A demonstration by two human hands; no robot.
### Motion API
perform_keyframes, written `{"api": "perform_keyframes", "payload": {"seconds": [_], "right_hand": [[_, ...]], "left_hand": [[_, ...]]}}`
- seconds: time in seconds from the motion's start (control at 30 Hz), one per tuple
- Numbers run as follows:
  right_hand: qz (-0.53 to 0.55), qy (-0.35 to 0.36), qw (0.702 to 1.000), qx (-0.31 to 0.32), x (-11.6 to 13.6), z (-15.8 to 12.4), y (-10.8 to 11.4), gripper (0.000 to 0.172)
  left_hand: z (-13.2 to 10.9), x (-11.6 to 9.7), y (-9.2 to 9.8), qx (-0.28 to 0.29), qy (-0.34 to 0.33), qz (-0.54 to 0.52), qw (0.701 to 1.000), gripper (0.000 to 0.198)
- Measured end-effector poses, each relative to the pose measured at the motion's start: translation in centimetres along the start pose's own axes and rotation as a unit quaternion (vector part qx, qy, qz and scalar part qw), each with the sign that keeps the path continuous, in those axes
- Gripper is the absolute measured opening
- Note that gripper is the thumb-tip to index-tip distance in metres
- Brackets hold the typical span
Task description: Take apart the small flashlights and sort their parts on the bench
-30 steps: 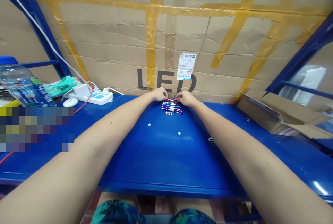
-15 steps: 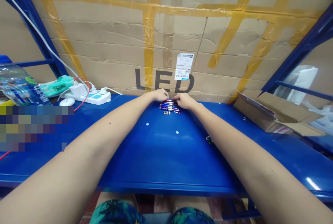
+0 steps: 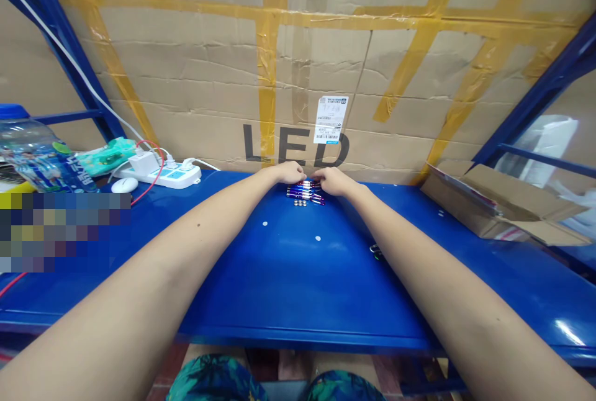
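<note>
Here, left hand (image 3: 290, 172) and right hand (image 3: 333, 181) touch slim glossy barrels (image 3: 305, 195).

a glossy blue painted-metal bench top (image 3: 298, 289) is seen running across the view. slim purple-and-red metal tubes (image 3: 305, 193) are laid side by side near its back edge, and small round silver discs (image 3: 300, 203) are grouped just in front of them. a white power strip (image 3: 158, 175) and a white computer mouse (image 3: 124, 185) are placed towards the left, and a flattened brown cardboard box (image 3: 488, 208) is rested at the right.
</note>
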State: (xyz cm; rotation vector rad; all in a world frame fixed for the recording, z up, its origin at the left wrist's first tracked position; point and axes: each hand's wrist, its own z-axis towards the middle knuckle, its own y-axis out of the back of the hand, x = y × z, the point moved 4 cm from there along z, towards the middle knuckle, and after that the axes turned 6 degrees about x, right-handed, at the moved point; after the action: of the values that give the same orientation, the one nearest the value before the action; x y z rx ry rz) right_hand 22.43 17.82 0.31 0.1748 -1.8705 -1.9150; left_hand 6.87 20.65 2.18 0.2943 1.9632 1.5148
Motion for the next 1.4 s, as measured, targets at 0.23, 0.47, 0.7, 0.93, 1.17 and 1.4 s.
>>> {"api": "perform_keyframes", "payload": {"seconds": [0.23, 0.47, 0.7, 0.93, 1.17, 1.4], "right_hand": [[0.026, -0.014, 0.999, 0.024, 0.5, -0.7, 0.5, 0.063], [0.012, -0.051, 0.996, -0.078, 0.4, -4.0, 3.3, 0.048], [-0.02, 0.068, 0.992, -0.101, 9.7, -9.0, 2.1, 0.033], [-0.087, 0.24, 0.967, -0.025, 22.8, -10.2, -3.6, 0.047], [-0.098, 0.224, 0.969, -0.021, 24.2, -8.4, -4.7, 0.049], [-0.089, 0.237, 0.967, -0.025, 24.3, -9.0, -4.6, 0.047]], "left_hand": [[-0.2, -0.3, 0.0, -0.022, -0.009, 0.026, 0.999, 0.037], [-6.8, 0.3, 3.5, -0.057, -0.008, 0.093, 0.994, 0.032], [-16.9, 4.8, 4.4, 0.043, 0.063, 0.132, 0.988, 0.035], [-19.3, 7.0, 2.4, 0.137, 0.154, -0.029, 0.978, 0.035], [-19.3, 6.8, 1.4, 0.194, 0.155, -0.107, 0.963, 0.033], [-19.0, 6.3, 1.0, 0.188, 0.14, -0.085, 0.969, 0.03]]}}
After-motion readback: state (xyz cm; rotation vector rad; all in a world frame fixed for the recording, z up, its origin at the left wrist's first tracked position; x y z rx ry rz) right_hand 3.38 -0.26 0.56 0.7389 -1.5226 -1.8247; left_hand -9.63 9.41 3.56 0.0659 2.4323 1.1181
